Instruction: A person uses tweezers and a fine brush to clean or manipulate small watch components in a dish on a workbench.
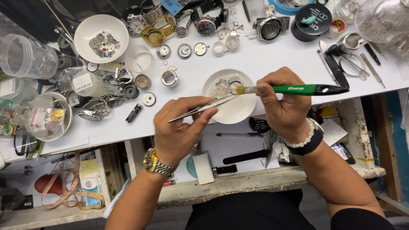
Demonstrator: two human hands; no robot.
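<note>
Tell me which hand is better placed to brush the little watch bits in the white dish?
Probably the right hand. It holds the green-handled brush, bristles already over the white dish beside the small parts. The left hand holds tweezers, good for steadying a piece.

Bare white tabletop opens centre-right of the frame for my hands; scattered loose watch cases crowd upper left, metal hand tools block upper right.
</note>
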